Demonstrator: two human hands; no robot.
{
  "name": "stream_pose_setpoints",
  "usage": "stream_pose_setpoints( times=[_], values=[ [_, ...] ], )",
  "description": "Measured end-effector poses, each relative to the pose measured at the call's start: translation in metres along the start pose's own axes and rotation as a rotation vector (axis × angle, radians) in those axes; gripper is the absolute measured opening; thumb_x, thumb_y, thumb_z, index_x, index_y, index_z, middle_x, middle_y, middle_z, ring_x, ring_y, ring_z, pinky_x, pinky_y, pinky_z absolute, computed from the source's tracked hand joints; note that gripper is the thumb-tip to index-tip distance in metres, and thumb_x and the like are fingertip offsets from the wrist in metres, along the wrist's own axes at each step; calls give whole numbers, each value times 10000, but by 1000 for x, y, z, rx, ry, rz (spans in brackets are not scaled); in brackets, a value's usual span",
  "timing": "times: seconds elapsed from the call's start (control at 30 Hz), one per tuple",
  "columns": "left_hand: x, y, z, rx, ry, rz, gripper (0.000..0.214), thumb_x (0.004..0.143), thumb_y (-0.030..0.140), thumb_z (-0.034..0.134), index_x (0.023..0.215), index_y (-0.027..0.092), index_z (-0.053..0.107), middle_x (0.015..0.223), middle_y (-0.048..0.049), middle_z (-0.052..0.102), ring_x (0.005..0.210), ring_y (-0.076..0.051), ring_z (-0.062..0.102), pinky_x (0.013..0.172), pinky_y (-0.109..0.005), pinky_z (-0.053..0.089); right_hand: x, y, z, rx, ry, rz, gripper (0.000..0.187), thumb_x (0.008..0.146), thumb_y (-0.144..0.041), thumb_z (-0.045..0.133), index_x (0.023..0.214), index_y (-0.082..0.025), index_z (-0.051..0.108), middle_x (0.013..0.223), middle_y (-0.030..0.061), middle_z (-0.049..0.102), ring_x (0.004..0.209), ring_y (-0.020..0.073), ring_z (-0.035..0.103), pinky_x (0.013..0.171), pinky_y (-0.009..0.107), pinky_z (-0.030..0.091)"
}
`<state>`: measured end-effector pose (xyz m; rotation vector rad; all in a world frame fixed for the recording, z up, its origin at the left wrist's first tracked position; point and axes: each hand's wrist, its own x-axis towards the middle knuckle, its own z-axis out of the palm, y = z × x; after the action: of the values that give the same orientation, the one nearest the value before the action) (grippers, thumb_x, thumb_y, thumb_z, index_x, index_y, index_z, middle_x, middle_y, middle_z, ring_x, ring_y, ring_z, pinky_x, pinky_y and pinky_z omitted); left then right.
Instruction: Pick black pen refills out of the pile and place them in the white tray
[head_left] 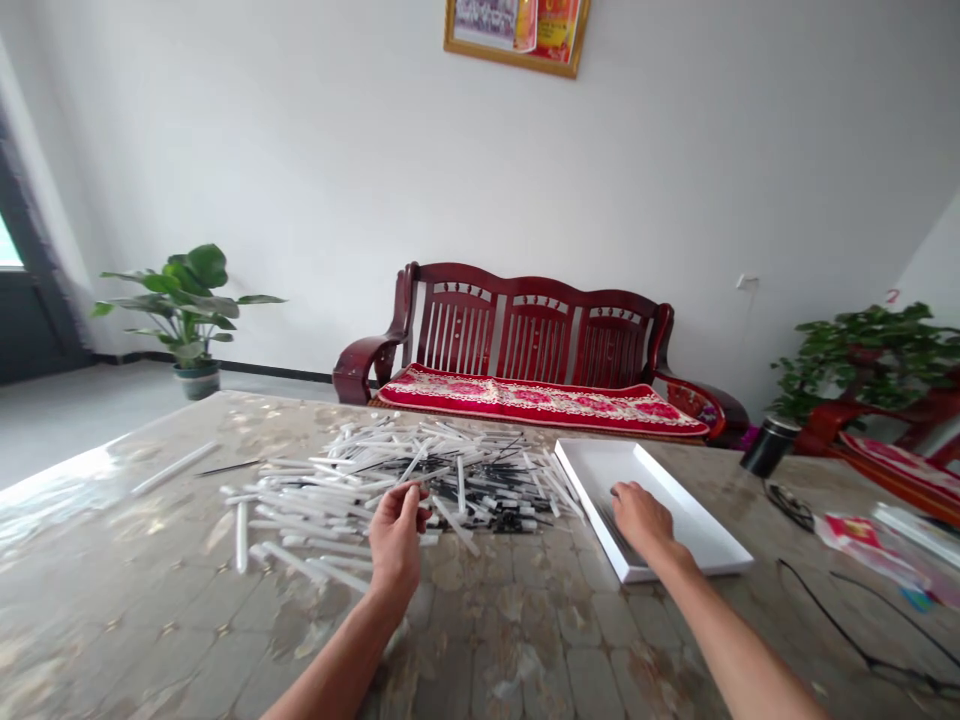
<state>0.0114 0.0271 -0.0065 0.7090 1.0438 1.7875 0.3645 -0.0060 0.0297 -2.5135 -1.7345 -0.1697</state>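
A loose heap of white, translucent pen-like sticks [330,500] with black pieces [487,490] mixed in covers the middle of the table. My left hand [400,520] is at the heap's near edge, thumb and fingers pinched together; what they hold, if anything, is too small to make out. To the right lies a shallow white box [694,505], open at the top. My right hand [641,515] reaches inside, near its left wall, fingers curled down. A small dark tip shows at its fingertips, and thin dark sticks [613,525] lie along that wall.
A single white stick [174,468] and a thin dark stick [229,467] lie apart at left. On the right are a black cylinder [770,446], eyeglasses [870,655] and plastic packets [862,545]. A wooden bench [532,340] stands beyond the table [525,640].
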Motion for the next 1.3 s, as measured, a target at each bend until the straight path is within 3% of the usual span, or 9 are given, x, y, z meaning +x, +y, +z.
stream_pose_setpoints(
  times=[0.1,0.3,0.43,0.63,0.83,1.03,1.17,1.3],
  values=[
    [5,2,0,-16,41,51,446,608,525,782,846,175,642,726,13,657,486,-76,509,451,-207,370,-14,-47,-7,111,112,-189,275,968,-207,452,1073,-236,704,1148,83,702,1044,222,658,774,282,433],
    [20,13,-5,-193,194,-82,436,569,440,787,876,192,604,729,44,642,502,-51,510,472,-184,378,-58,-149,-3,323,24,-425,152,908,-273,577,871,-231,719,943,44,739,892,197,685,726,262,431],
    [25,19,-5,-218,165,-136,447,555,433,775,876,197,573,697,56,617,497,-45,507,475,-175,380,-75,-183,5,277,-18,-476,146,853,-346,643,892,-219,703,979,70,729,915,229,693,723,277,453],
    [20,15,10,-124,-31,-205,435,559,461,779,832,161,622,645,23,623,470,-62,505,441,-185,358,-73,-187,21,217,-56,-467,135,873,-215,587,969,-191,680,1029,113,728,929,252,706,724,284,455],
    [15,6,20,56,-199,-292,322,639,435,768,718,149,642,580,3,632,434,-81,537,403,-174,350,-63,-178,29,564,43,-371,93,878,-226,590,828,-224,669,818,43,751,788,198,700,648,241,406],
    [3,2,23,146,-379,-392,282,596,342,837,700,135,677,634,-47,690,492,-151,639,407,-196,403,-64,-184,31,715,100,-478,105,872,-220,572,838,-218,671,857,42,743,786,188,679,677,242,419],
    [0,-5,17,118,-328,-380,278,645,367,813,702,158,639,651,-25,692,534,-132,647,459,-193,451,-52,-181,29,773,102,-484,251,963,-306,470,894,-229,699,854,36,746,787,184,683,684,242,439],
    [0,-13,8,12,-229,-340,285,711,415,774,782,184,623,786,-29,732,612,-132,684,503,-198,498,-20,-171,24,523,160,-340,274,963,-209,443,1068,-231,695,1048,40,738,958,178,675,799,247,460]
  ],
)
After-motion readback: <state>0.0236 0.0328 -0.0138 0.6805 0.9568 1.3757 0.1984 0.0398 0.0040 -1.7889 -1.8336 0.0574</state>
